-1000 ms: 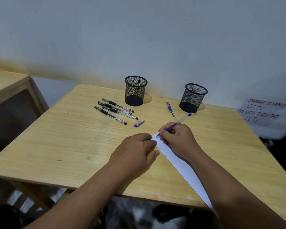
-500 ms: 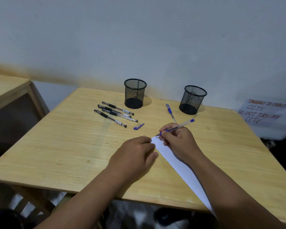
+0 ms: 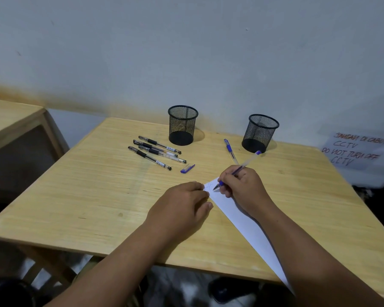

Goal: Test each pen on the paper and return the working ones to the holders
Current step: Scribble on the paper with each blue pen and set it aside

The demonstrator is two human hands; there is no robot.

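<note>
My right hand (image 3: 244, 189) grips an uncapped blue pen (image 3: 247, 161), its tip touching the far corner of the white paper (image 3: 242, 220), where faint blue marks show. My left hand (image 3: 182, 207) lies flat with its fingers pressing the paper's left edge. The pen's blue cap (image 3: 187, 168) rests on the table. Several black pens (image 3: 156, 152) lie side by side left of centre. A second blue pen (image 3: 230, 150) lies beyond my right hand. Two black mesh holders stand at the back, the left holder (image 3: 182, 125) and the right holder (image 3: 260, 133), both empty.
The wooden table (image 3: 93, 196) ends at a white wall. Another wooden table (image 3: 11, 116) stands to the left across a gap. A handwritten CCTV notice (image 3: 355, 149) hangs at the right. Dark floor and a shoe show below the front edge.
My right hand has tilted the blue pen and shifted its tip slightly on the paper's corner, leaving small marks. My left hand stays on the paper. The view moved a little.
</note>
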